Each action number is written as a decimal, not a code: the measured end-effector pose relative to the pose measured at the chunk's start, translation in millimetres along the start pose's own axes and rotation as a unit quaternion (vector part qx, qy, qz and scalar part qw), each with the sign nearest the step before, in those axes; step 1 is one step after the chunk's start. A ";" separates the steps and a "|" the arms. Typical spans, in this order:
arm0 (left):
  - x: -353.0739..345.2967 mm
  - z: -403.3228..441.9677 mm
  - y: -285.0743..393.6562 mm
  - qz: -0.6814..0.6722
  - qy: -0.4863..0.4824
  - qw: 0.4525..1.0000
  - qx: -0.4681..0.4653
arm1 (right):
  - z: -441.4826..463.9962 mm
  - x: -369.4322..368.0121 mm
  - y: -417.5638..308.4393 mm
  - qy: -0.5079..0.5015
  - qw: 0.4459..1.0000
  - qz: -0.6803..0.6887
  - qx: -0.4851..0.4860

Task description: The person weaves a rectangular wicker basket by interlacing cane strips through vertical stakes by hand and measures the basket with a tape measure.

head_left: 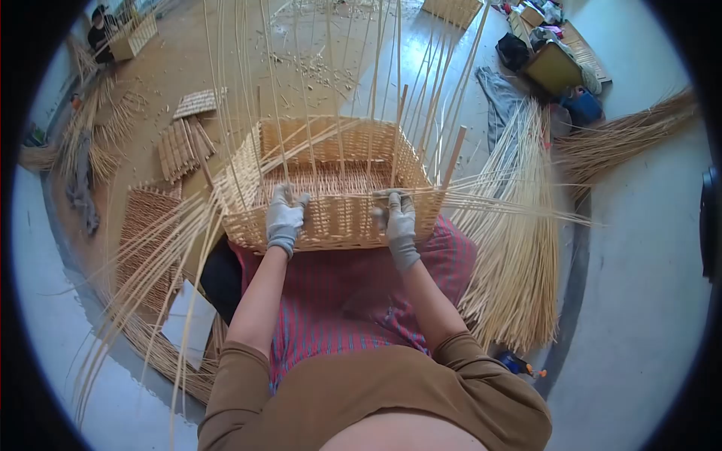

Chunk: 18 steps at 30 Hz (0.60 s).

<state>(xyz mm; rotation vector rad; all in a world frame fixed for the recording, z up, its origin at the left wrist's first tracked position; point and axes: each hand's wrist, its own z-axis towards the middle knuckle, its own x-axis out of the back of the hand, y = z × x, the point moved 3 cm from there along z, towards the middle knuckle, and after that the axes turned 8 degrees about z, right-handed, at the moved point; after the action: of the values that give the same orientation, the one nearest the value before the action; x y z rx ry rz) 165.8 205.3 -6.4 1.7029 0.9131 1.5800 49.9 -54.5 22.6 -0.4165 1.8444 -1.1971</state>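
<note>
A rectangular wicker basket (338, 223) rests on my lap over a striped red cloth (323, 301), with tall upright stakes rising from its walls. My left hand (286, 218), in a pale glove, is at the near rim on the left, its fingers curled over the edge. Farther right on that rim, my right hand (398, 219), also gloved, has its fingers bent around the rim and the strands there. Long loose strands (150, 252) fan out from the left corner, and others (519, 203) run off to the right.
On the right lies a large bundle of pale canes (519, 263), with darker canes (632, 139) beyond it. Woven panels (147, 240) lie at the left. A person (101, 34) sits at the far left near another basket (135, 37). Bags and a box (553, 71) stand upper right.
</note>
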 end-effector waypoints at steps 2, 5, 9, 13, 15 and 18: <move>-1.8 -14.4 23.8 0.071 0.150 0.977 -0.130 | -8.6 6.4 -15.6 -0.057 0.996 -0.006 -0.070; -0.2 -42.4 100.9 0.048 0.234 0.917 -0.320 | -4.4 32.4 1.6 -0.031 0.993 -0.012 -0.117; -94.8 8.8 54.7 0.162 -0.148 0.916 -0.337 | -0.2 33.8 5.8 0.034 0.996 0.011 -0.083; -92.0 -3.6 69.1 0.114 -0.266 0.956 -0.046 | 18.6 -16.4 -50.5 0.092 0.960 -0.190 0.182; -100.9 20.1 39.7 0.080 -0.078 0.936 -0.334 | 42.8 -65.5 -65.9 -0.116 0.871 -0.330 0.346; -78.8 -25.3 96.3 0.012 -0.188 0.982 0.000 | 80.1 -105.4 -50.6 -0.106 0.739 -0.566 0.350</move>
<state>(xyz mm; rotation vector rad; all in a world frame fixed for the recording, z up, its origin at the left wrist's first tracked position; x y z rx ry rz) 144.2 86.0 31.4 1.9308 0.7019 1.2093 165.3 -53.8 104.9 -1.2432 0.6711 -2.3774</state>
